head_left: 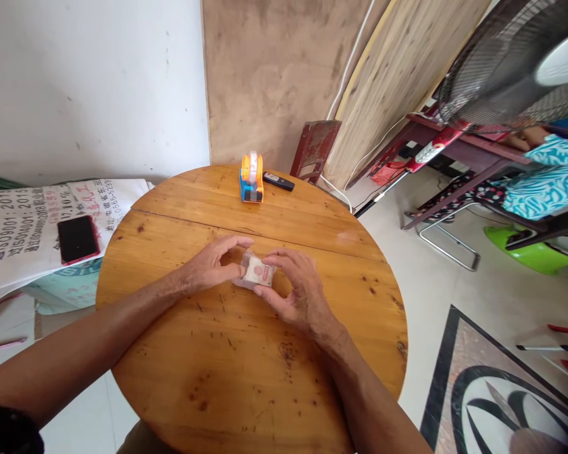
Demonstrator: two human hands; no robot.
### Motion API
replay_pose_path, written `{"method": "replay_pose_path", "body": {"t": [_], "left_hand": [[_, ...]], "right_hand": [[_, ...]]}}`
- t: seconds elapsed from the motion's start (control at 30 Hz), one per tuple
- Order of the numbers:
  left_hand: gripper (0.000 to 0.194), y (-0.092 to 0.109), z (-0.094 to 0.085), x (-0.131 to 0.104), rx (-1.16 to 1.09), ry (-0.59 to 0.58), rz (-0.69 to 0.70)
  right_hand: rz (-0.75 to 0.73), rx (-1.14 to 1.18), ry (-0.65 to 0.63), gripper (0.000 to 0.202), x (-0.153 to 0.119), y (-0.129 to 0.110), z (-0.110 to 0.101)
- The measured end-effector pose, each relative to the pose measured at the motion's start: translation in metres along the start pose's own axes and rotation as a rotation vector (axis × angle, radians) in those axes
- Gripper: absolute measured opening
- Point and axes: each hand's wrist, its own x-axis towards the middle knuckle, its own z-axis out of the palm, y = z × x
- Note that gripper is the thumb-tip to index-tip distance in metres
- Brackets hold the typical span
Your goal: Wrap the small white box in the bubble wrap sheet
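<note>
A small white box-shaped pack (258, 272) with red print, loosely covered in clear plastic, sits on the round wooden table (246, 391). From the left, my left hand (211, 263) reaches it; the thumb tip touches its left side while the forefinger stretches out past the back, apart from the thumb. My right hand (299, 287) curves round the other side, fingertips at the far right corner and thumb at the near edge, closed on the pack. The lower fingers of my left hand are hidden.
An orange and blue tape dispenser (252, 180) and a black remote (278, 181) stand near the table's back edge. At left, a phone (78, 239) lies on printed white sacks (23, 221). A standing fan (506, 69) is at right, near a seated person (549, 176).
</note>
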Motion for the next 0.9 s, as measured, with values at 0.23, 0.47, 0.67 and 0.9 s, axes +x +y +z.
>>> {"method": "replay_pose_path", "body": {"t": [0.23, 0.47, 0.67, 0.9], "left_hand": [[0.062, -0.004, 0.005, -0.002, 0.27, -0.066, 0.115], [0.069, -0.009, 0.007, -0.003, 0.164, -0.053, 0.045], [0.072, -0.011, 0.008, -0.001, -0.01, -0.069, 0.048], [0.078, -0.007, 0.014, -0.005, -0.103, -0.123, 0.112]], "right_hand": [[0.06, 0.017, 0.008, 0.01, 0.001, 0.001, 0.008], [0.034, -0.012, 0.024, 0.01, 0.0, 0.0, 0.011], [0.001, -0.029, 0.08, 0.012, 0.0, 0.002, 0.015], [0.211, 0.169, 0.207, 0.01, 0.002, 0.002, 0.006]]}}
